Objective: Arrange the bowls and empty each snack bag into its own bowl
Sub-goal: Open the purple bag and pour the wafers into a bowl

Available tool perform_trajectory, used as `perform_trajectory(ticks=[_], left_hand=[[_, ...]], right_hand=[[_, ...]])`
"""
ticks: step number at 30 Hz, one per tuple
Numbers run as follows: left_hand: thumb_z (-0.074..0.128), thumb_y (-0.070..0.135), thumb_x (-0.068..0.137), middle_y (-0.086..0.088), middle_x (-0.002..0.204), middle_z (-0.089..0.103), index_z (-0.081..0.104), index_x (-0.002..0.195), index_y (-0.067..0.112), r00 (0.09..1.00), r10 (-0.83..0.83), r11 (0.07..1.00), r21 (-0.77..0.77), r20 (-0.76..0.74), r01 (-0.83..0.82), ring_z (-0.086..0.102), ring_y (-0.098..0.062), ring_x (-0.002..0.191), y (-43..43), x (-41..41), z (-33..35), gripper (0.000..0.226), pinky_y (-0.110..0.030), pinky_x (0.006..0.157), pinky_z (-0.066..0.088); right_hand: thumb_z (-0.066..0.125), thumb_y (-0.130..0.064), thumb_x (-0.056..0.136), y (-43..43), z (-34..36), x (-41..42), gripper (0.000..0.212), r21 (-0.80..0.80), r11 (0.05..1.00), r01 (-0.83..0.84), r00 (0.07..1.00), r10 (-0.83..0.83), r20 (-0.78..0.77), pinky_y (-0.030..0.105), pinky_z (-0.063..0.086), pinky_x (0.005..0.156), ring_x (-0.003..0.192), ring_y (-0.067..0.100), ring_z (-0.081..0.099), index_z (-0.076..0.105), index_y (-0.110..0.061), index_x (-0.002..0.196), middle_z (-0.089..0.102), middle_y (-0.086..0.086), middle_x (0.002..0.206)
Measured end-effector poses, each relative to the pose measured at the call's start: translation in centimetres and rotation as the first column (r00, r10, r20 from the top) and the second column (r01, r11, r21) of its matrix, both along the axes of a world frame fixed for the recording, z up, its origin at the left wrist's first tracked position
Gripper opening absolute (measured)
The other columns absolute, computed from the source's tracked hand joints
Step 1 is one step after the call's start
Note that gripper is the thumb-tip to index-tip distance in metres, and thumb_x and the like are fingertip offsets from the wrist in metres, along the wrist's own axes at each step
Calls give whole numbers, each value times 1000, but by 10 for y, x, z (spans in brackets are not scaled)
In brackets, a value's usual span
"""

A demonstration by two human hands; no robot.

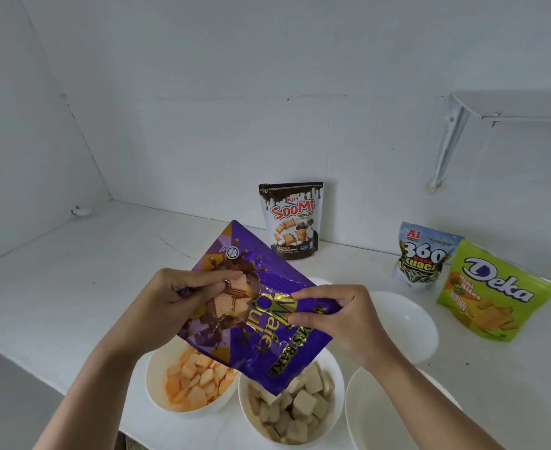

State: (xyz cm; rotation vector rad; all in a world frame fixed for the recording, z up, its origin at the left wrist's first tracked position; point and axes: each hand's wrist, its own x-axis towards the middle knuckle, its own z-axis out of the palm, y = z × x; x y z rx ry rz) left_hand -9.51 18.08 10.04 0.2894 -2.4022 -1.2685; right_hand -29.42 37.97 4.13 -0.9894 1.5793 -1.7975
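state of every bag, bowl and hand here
wafer bowl: holds beige cubes
orange snack bowl: filled
near right bowl: empty
far right bowl: empty
purple wafer bag: tilted, lower corner above the wafer bowl
left hand: grips the bag
right hand: pinches the bag
Soomi bag: upright, top looks sealed
Kuaci bag: upright
Deka bag: upright

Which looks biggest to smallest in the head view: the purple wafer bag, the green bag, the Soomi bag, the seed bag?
1. the purple wafer bag, held nearest the camera, so inflated.
2. the green bag.
3. the Soomi bag and the seed bag look alike; the green bag hides part of the seed bag, so unranked.
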Motion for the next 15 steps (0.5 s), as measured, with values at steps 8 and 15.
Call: perform_trajectory(ticks=[8, 15], left_hand=[[54, 10, 98, 4, 107, 79, 78, 112, 32, 920, 314, 942, 201, -234, -270, 75, -17, 101, 14, 13, -28, 36, -33, 71, 65], [58, 7, 98, 12, 107, 78, 75, 113, 24, 720, 618, 770, 428, -316, -473, 75, -12, 101, 32, 29, -45, 29, -32, 80, 63]], right_hand=[[83, -8, 75, -21, -11, 22, 30, -103, 978, 182, 939, -142, 314, 49, 61, 80, 101, 31, 74, 76, -11, 104, 76, 11, 109], [83, 3, 71, -45, -2, 54, 62, -133, 988, -77, 919, 123, 376, 54, 58, 89, 106, 35, 72, 63, -23, 124, 75, 15, 113]])
